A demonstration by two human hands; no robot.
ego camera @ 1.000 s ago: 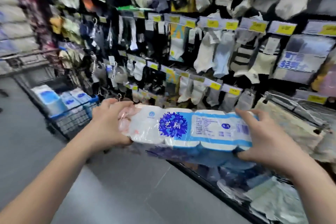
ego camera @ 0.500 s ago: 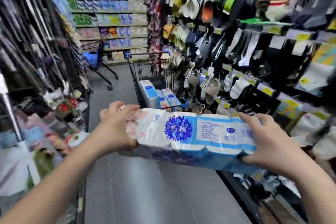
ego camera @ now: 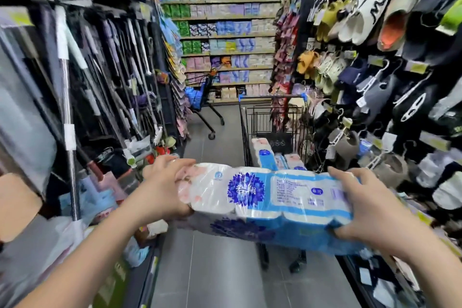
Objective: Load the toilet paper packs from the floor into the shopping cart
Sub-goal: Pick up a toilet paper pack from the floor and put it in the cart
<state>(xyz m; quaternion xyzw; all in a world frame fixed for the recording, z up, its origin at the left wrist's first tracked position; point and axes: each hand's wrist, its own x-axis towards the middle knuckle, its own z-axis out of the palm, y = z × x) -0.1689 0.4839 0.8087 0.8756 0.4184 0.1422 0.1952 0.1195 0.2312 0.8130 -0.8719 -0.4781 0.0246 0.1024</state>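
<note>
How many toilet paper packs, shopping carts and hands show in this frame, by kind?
Held packs: 2, upper pack over a blurred lower pack
Cart packs: 3 visible
Shopping carts: 2, near cart and far cart
Hands: 2, left hand and right hand
Total: 9

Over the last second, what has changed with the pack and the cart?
The view swung left to face down the aisle, so the shopping cart, earlier off to the left, now stands straight ahead beyond the toilet paper pack. Unchanged: left hand and right hand grip the pack's ends; the packs in the cart lie as before.
</note>
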